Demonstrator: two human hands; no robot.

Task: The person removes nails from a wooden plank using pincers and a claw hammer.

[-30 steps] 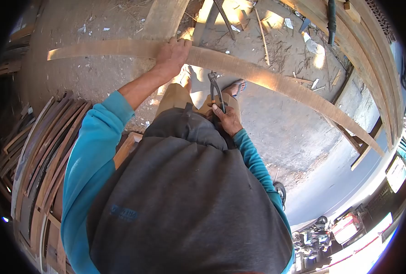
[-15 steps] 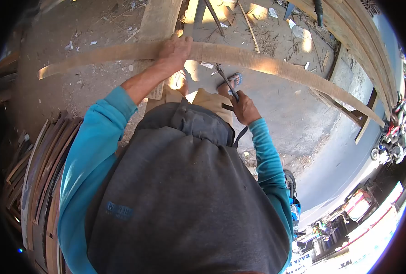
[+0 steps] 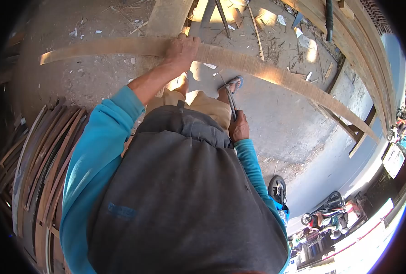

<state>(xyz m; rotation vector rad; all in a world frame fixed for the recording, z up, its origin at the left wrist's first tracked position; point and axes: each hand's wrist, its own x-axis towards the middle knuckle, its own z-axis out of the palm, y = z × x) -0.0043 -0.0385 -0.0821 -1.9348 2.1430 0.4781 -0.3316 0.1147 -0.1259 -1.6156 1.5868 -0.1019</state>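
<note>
A long curved wooden strip runs from left to right in front of me. My left hand is closed over its edge, left of the strip's middle. Down by my right hip, my right hand grips a slender dark metal tool that resembles long pliers. Its tip points away from me toward my sandalled foot; the end inside my fist is hidden. Under the strip, beyond my left hand, lies a wide wooden plank.
Several curved wooden pieces are stacked at left. More long curved boards lie at upper right, with a dark-handled object on them. Scraps and sticks litter the ground. A motorbike wheel shows at lower right.
My right hand has drawn back toward my hip with the tool, which now points more straight ahead. My left hand stays on the strip; the view has shifted slightly.
</note>
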